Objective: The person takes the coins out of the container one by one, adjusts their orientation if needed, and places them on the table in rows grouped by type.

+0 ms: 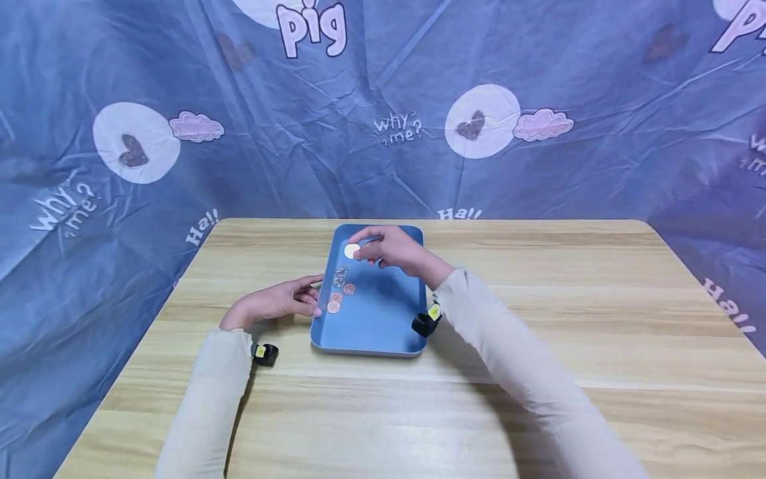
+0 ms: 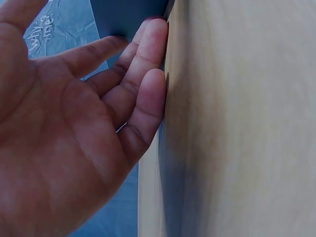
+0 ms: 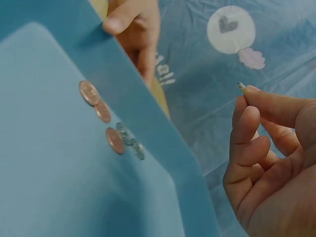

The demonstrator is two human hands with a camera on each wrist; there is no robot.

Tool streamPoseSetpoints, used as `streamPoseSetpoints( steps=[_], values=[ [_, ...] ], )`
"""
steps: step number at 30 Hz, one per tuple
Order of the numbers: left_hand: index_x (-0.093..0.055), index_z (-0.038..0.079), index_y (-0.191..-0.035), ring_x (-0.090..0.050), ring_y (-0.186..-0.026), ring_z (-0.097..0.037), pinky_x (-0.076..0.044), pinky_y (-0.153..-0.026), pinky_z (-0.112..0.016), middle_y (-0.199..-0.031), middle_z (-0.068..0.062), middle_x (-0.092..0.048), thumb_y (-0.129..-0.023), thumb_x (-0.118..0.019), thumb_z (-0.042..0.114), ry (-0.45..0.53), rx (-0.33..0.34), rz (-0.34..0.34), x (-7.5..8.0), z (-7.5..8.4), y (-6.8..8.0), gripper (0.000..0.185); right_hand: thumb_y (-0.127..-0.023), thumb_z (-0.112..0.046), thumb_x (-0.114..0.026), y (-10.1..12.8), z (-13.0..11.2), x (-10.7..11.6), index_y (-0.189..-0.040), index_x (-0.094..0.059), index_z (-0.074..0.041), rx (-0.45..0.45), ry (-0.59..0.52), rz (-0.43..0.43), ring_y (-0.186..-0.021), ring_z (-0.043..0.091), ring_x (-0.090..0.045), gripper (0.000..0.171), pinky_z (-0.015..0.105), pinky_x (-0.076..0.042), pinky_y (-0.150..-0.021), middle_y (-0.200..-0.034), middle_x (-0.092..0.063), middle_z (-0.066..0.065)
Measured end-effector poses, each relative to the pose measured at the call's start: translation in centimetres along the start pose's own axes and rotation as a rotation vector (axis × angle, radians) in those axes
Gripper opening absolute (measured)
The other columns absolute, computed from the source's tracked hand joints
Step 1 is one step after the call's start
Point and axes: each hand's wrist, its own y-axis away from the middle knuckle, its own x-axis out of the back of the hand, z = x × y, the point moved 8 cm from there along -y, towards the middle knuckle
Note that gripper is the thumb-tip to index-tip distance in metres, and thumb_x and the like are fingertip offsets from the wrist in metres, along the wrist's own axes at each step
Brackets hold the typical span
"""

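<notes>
A blue rectangular tray (image 1: 383,326) lies on the table with three copper coins (image 1: 334,307) and two silver coins (image 1: 339,282) near its left wall. My left hand (image 1: 278,301) holds the tray's left side, its thumb over the rim and its other fingers outside the wall. In the left wrist view, the little finger (image 2: 150,94) rests by the tabletop. Over the tray's far left part, my right hand (image 1: 395,249) pinches a coin (image 3: 241,87) between thumb and index finger. That coin shows bright white from the head and edge-on in the right wrist view.
The wooden table (image 1: 538,299) extends widely to the right of the tray and in front of it. Behind and at the sides hangs a blue printed cloth (image 1: 335,153). A black wrist camera (image 1: 425,324) sits over the tray's right rim in the head view.
</notes>
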Motion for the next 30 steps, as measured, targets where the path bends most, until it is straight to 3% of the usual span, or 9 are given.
streamPoseSetpoints(
  steps=[4, 8, 17, 24, 30],
  values=[
    [-0.014, 0.006, -0.155, -0.052, -0.105, -0.015, -0.041, -0.098, -0.024, -0.123, -0.014, -0.048, -0.087, -0.073, 0.023, -0.004, -0.013, -0.007, -0.2, 0.1, -0.2, 0.092, -0.087, -0.012, -0.068, 1.6, 0.0, 1.9, -0.118, -0.065, -0.010, 0.003, -0.060, 0.019, -0.065, 0.012, -0.054, 0.031, 0.024, -0.041, -0.057, -0.079, -0.066, -0.002],
    [-0.013, 0.005, -0.155, -0.053, -0.105, -0.014, -0.042, -0.096, -0.021, -0.123, -0.015, -0.048, -0.087, -0.072, 0.022, -0.012, -0.024, -0.009, -0.2, 0.1, -0.1, 0.091, -0.088, -0.010, -0.066, 3.0, 0.3, 3.8, -0.121, -0.061, -0.007, -0.008, -0.119, 0.022, -0.063, 0.010, -0.052, 0.034, 0.023, -0.038, -0.055, -0.076, -0.063, -0.005],
    [-0.011, 0.003, -0.155, -0.052, -0.107, -0.017, -0.041, -0.102, -0.030, -0.125, -0.018, -0.047, -0.088, -0.071, 0.022, -0.030, -0.028, -0.010, -0.1, 0.2, 0.3, 0.092, -0.093, -0.007, -0.060, 5.4, 2.1, 8.0, -0.117, -0.059, -0.014, -0.063, -0.259, 0.036, -0.065, 0.007, -0.051, 0.025, 0.019, -0.036, -0.053, -0.079, -0.063, -0.006],
    [-0.011, 0.002, -0.154, -0.053, -0.106, -0.015, -0.043, -0.099, -0.027, -0.124, -0.017, -0.047, -0.088, -0.071, 0.020, -0.031, -0.030, -0.003, 0.2, 0.1, 0.3, 0.091, -0.094, -0.007, -0.059, 6.8, 3.3, 11.0, -0.121, -0.055, -0.011, -0.060, -0.226, 0.081, -0.064, 0.005, -0.051, 0.027, 0.017, -0.037, -0.053, -0.082, -0.065, -0.009],
    [-0.011, 0.002, -0.154, -0.053, -0.104, -0.014, -0.044, -0.095, -0.023, -0.122, -0.017, -0.049, -0.088, -0.071, 0.021, -0.034, -0.046, -0.014, 0.1, 0.1, 0.3, 0.091, -0.095, -0.009, -0.057, 8.0, 5.9, 12.9, -0.121, -0.052, -0.010, -0.101, -0.169, 0.123, -0.064, 0.003, -0.050, 0.026, 0.017, -0.037, -0.054, -0.082, -0.063, -0.011]
  ],
)
